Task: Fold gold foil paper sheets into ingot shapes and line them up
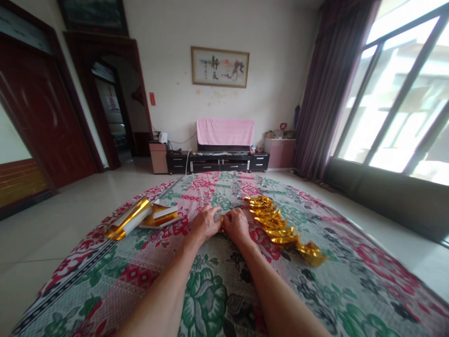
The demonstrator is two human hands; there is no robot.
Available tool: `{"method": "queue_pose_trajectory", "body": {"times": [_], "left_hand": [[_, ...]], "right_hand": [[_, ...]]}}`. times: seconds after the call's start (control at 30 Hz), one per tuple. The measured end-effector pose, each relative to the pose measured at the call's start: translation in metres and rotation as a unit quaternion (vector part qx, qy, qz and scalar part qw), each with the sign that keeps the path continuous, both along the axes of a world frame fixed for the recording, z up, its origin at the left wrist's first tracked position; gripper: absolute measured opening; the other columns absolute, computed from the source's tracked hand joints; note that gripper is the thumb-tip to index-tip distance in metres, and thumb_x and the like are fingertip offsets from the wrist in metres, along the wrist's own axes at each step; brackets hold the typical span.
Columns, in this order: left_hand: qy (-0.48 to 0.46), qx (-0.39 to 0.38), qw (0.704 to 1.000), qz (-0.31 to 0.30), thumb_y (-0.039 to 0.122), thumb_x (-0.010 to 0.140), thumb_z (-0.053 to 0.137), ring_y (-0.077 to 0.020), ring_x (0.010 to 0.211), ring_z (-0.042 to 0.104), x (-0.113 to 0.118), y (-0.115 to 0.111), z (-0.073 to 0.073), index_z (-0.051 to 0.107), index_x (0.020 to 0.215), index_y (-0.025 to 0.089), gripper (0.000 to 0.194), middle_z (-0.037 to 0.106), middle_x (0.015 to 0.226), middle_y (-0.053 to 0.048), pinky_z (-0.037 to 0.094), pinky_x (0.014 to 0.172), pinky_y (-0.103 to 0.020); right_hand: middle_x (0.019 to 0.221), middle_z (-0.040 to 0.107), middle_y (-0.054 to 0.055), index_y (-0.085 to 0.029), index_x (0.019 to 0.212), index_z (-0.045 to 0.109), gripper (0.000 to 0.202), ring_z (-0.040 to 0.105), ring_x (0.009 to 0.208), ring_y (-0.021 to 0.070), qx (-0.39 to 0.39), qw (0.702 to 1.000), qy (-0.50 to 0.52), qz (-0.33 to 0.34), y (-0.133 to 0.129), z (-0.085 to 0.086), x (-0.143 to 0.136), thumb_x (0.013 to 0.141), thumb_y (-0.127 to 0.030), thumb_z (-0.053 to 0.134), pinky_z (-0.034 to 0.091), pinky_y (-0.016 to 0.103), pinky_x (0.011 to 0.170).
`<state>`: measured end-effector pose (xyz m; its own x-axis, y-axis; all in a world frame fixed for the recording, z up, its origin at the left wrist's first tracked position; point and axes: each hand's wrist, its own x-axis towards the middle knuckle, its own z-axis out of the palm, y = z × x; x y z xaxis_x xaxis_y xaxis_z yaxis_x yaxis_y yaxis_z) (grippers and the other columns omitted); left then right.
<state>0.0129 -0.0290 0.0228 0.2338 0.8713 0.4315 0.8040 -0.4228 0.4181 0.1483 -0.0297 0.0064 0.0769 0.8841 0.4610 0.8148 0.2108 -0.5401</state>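
Observation:
My left hand (206, 223) and my right hand (237, 225) are close together over the middle of the cloth-covered surface. Between them is a small piece of gold foil paper (222, 224), mostly covered by my fingers; a pale patch of it shows too. The fingers of both hands are closed on it, pressing it low against the cloth. To the right lies a slanting row of several folded gold paper ingots (280, 234), the nearest one a little blurred. On the left rests a curled roll of gold foil paper (129, 219) with a white underside, beside more gold paper sheets (163, 215).
A flowered cloth (205, 299) in red, green and grey covers the surface under my hands. Beyond stands a low black cabinet (224, 166) with a pink towel (225, 131) draped over something on it. Purple curtains (319, 89) and a window are on the right, doorways on the left.

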Motion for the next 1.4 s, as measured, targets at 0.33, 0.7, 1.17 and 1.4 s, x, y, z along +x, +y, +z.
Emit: {"method": "queue_pose_trajectory", "body": {"times": [0.33, 0.7, 1.17, 1.4], "left_hand": [[-0.022, 0.019, 0.996, -0.087, 0.021, 0.071, 0.06, -0.019, 0.091, 0.056, -0.002, 0.005, -0.008, 0.071, 0.087, 0.019, 0.019, 0.062, 0.094, -0.008, 0.044, 0.087, -0.031], [-0.013, 0.003, 0.995, -0.102, 0.022, 0.072, 0.057, -0.018, 0.094, 0.054, -0.004, 0.004, -0.009, 0.071, 0.087, 0.021, 0.02, 0.061, 0.099, -0.006, 0.042, 0.09, -0.03], [0.038, 0.01, 0.995, -0.095, 0.022, 0.077, 0.051, -0.0204, 0.101, 0.053, -0.003, 0.01, -0.017, 0.069, 0.098, 0.024, 0.027, 0.06, 0.108, -0.007, 0.04, 0.093, -0.035], [0.06, 0.013, 0.993, -0.102, 0.021, 0.079, 0.048, -0.0189, 0.101, 0.054, -0.003, 0.011, -0.017, 0.067, 0.1, 0.024, 0.029, 0.06, 0.108, -0.007, 0.04, 0.093, -0.034]], "right_hand": [[0.088, 0.058, 0.009, -0.016, 0.077, 0.065, 0.018, 0.052, 0.085, 0.0191, -0.012, 1.0, -0.022, -0.006, -0.001, 0.001, 0.0, 0.079, -0.022, 0.048, 0.036, 0.026, 0.071], [0.088, 0.057, 0.009, -0.016, 0.073, 0.065, 0.019, 0.05, 0.085, 0.0185, -0.009, 0.997, -0.073, 0.009, -0.009, 0.006, 0.005, 0.08, -0.02, 0.048, 0.035, 0.026, 0.074], [0.093, 0.057, 0.007, -0.019, 0.082, 0.061, 0.014, 0.051, 0.088, 0.0177, -0.002, 0.995, -0.094, 0.038, -0.017, 0.002, 0.01, 0.081, -0.022, 0.048, 0.033, 0.026, 0.078], [0.104, 0.055, 0.007, -0.021, 0.093, 0.058, 0.018, 0.05, 0.097, 0.02, -0.049, 0.991, -0.116, 0.045, -0.022, 0.006, 0.012, 0.083, -0.026, 0.044, 0.033, 0.03, 0.079]]}}
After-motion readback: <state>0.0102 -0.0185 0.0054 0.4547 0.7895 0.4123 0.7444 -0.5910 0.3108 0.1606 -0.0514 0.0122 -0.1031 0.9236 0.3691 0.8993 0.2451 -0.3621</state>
